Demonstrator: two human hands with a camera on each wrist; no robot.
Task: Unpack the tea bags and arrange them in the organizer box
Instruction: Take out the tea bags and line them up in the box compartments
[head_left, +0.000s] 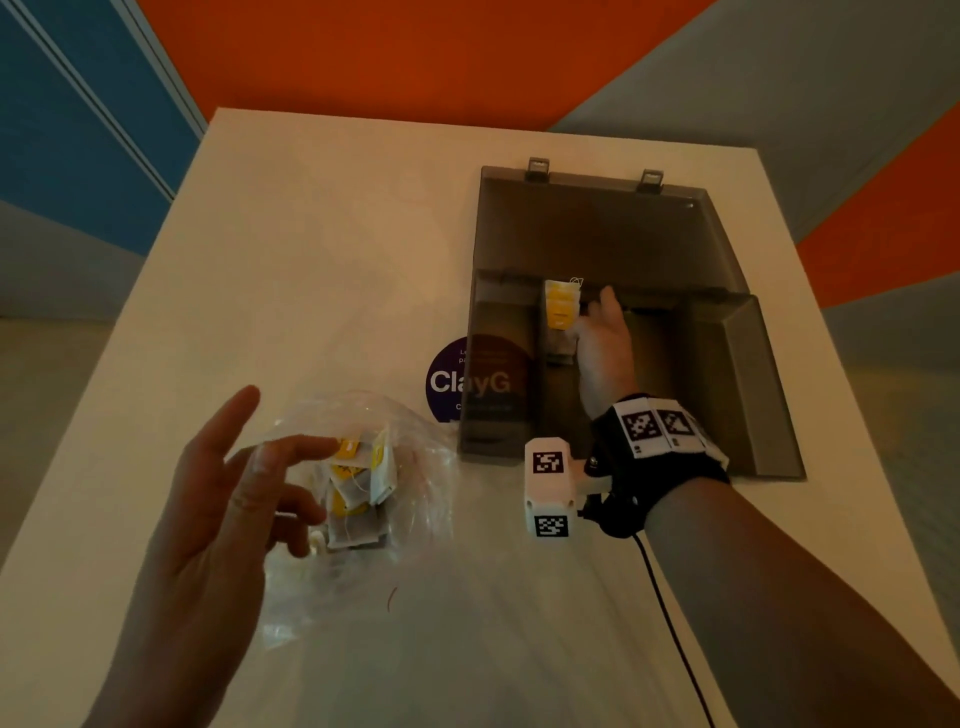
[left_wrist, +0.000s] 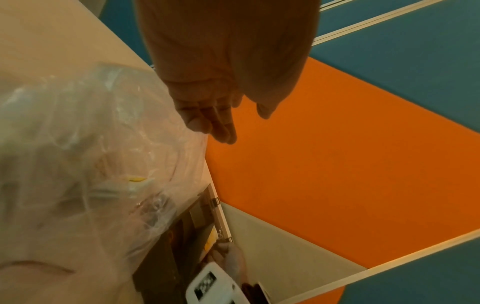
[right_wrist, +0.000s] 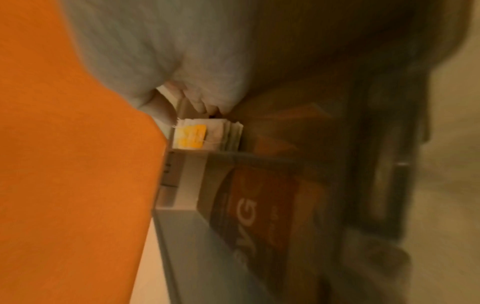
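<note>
A grey see-through organizer box (head_left: 727, 389) lies open on the white table (head_left: 311, 234), its lid (head_left: 597, 228) folded back. A stack of tea bags (head_left: 560, 306) with yellow tags stands in a left compartment, shown close up (right_wrist: 205, 135) in the right wrist view. My right hand (head_left: 602, 338) reaches into the box beside the stack, and its thumb and fingertips (right_wrist: 202, 107) pinch the stack's top edge. A crumpled clear plastic bag (head_left: 405, 457) lies at the near left with more tea bags (head_left: 358, 493) inside. My left hand (head_left: 270, 467) hovers over it, fingers spread and holding nothing.
A round purple sticker (head_left: 452, 379) reading "ClayG" lies on the table, partly under the box's left side. A white wrist camera unit (head_left: 548, 488) and its black cable (head_left: 670, 623) hang from my right wrist. Orange, blue and grey floor surrounds the table.
</note>
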